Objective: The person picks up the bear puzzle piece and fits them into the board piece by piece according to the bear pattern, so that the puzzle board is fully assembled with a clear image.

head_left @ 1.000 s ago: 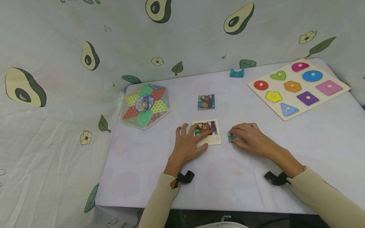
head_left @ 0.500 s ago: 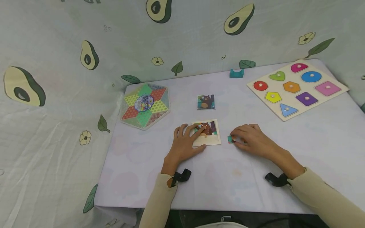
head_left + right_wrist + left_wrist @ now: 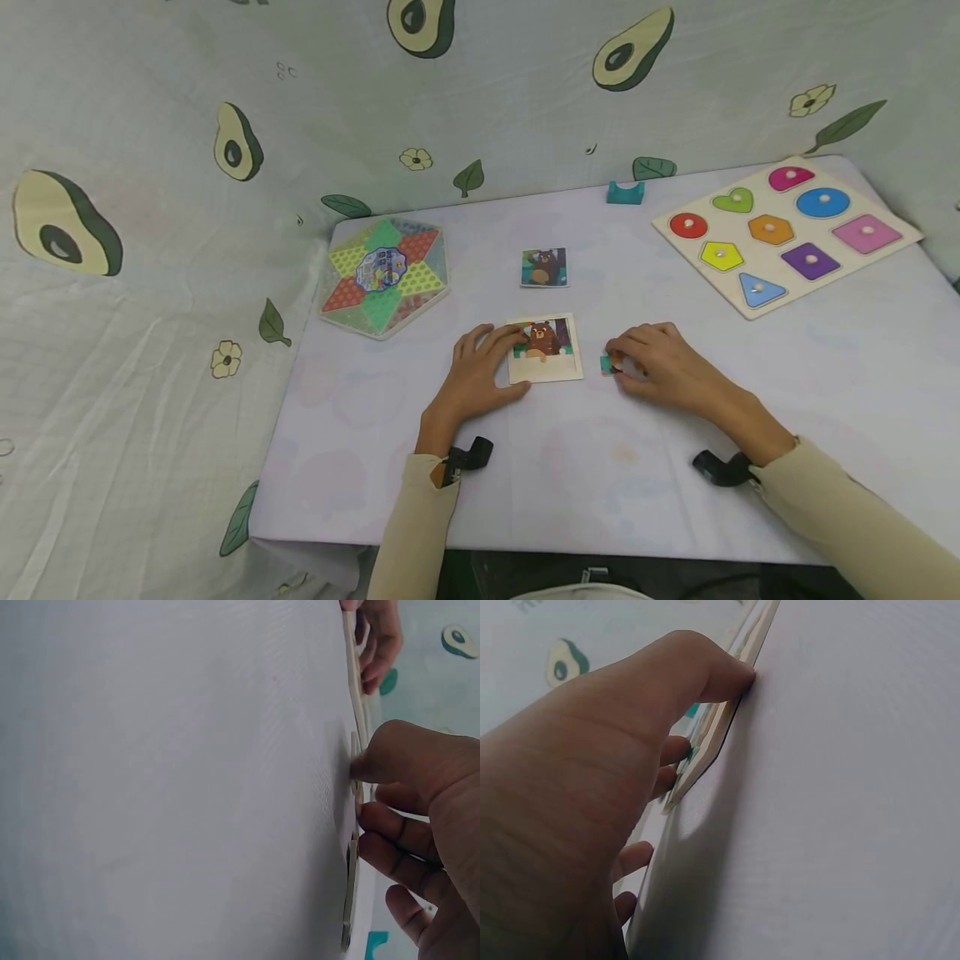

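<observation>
My left hand (image 3: 471,375) holds the left side of a small wooden puzzle board (image 3: 558,371). Its thumb lies against the front edge and its fingertips touch the upper left part. Bear picture pieces (image 3: 546,337) fill the board's upper part, while the lower strip shows bare wood. To the right of the board, my right hand (image 3: 660,367) pinches a small teal puzzle piece (image 3: 606,365) at the table surface, mostly hidden by the fingers. Under those fingers, the right wrist view shows another thin flat piece (image 3: 350,889) on the cloth.
Behind the board lies a bear picture card (image 3: 544,267). A hexagonal Chinese checkers box (image 3: 382,279) sits on the left, and a knobbed shape puzzle (image 3: 780,237) on the right. A teal notched block (image 3: 625,193) stands near the back edge of the white-covered table (image 3: 585,492).
My left hand has drawn back to the left, its index finger coming off the bear picture toward the board's left side. The right hand has stayed nearly in place at the small piece.
</observation>
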Demonstrator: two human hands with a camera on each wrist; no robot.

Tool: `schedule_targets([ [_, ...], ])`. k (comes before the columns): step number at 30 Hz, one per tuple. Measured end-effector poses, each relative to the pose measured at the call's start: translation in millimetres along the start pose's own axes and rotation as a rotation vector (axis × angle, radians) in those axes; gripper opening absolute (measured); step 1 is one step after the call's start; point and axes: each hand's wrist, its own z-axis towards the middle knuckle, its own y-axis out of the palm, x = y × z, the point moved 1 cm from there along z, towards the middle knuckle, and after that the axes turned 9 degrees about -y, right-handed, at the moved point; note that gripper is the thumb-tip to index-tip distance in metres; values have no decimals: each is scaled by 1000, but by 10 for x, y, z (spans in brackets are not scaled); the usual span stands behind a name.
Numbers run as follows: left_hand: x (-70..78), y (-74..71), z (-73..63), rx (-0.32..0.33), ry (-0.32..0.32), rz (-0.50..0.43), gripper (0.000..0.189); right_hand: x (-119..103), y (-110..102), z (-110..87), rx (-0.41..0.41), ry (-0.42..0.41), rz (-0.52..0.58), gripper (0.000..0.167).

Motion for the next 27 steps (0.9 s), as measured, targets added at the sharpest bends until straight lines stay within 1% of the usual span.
schedule_targets([
  [4,-11,0,-14,-2,1,2,70,15,18,17,-4,-17,-14,29],
  [9,-19,1,-17,-5,3,4,70,15,23,29,-14,-15,-24,26],
  [14,-19,-9,-13,-14,0,6,71,5,20,52,-3,-25,-41,24],
  [22,-15,-18,-10,-8,10,17,72,-19,9,105,-7,-7,-22,21],
  [27,-17,-23,-16,-11,6,4,72,-35,-2,168,-20,10,8,21],
])
